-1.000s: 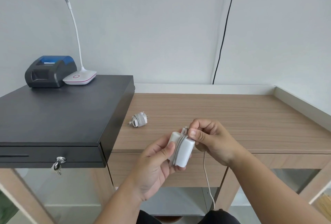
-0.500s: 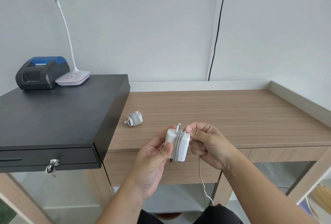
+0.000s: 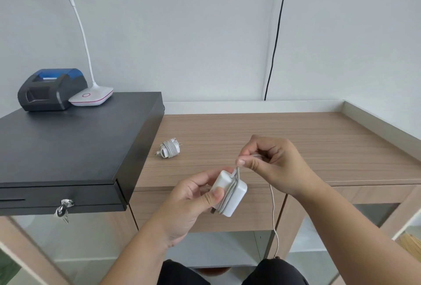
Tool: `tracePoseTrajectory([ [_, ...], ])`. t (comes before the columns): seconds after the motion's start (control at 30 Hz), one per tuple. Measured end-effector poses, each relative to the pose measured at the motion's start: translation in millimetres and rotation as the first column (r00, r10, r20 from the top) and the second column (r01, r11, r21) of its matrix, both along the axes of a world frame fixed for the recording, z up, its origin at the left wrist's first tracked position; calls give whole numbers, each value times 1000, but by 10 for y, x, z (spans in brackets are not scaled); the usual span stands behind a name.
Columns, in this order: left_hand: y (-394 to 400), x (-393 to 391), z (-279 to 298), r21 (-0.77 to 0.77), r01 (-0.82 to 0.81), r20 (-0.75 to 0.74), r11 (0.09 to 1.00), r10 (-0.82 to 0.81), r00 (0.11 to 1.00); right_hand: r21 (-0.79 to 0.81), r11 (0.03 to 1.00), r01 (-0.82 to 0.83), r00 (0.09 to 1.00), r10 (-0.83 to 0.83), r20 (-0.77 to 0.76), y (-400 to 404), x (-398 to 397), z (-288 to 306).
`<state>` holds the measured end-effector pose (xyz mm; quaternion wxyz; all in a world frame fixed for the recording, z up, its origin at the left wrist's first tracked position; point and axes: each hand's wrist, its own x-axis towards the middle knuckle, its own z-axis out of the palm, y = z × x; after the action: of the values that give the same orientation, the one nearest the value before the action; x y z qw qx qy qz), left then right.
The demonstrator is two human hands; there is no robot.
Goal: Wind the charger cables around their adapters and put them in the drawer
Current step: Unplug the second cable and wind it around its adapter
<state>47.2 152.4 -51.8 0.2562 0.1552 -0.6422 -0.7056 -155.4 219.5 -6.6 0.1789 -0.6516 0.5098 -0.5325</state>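
Left hand grips the adapter at centre frame; right hand pinches its cable, whose lower end disappears behind dark clothing at bottom.

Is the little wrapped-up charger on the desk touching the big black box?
Apart. The head view shows bare wooden desk between the small wound charger and the side of the black cash drawer.

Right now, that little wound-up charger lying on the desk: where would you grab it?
Probably across the wrapped middle of the small charger, from above. The cable coils bulge round its body, and its prongs stick out toward the right, so pinching the coils keeps them tight and avoids the prongs.
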Motion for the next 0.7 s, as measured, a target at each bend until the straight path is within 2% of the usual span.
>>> tracePoseTrajectory([
  [0.27,11,66,54,-72,55,54,996,-51,997,51,995,-83,996,85,-34,-34,15,-6],
  [0.43,0,142,71,-124,86,63,989,-78,995,171,953,-249,968,246,37,-100,31,-24],
  [0.5,-6,139,71,-129,93,42,987,-88,995,216,924,-316,948,296,119,-137,37,-48],
  [0.6,-3,94,38,-137,20,-32,990,-24,999,219,887,-407,871,304,387,-190,64,-190],
  [0.7,-9,8,-36,4,-138,-167,990,137,976,167,918,-358,789,202,580,-213,111,-443],
])
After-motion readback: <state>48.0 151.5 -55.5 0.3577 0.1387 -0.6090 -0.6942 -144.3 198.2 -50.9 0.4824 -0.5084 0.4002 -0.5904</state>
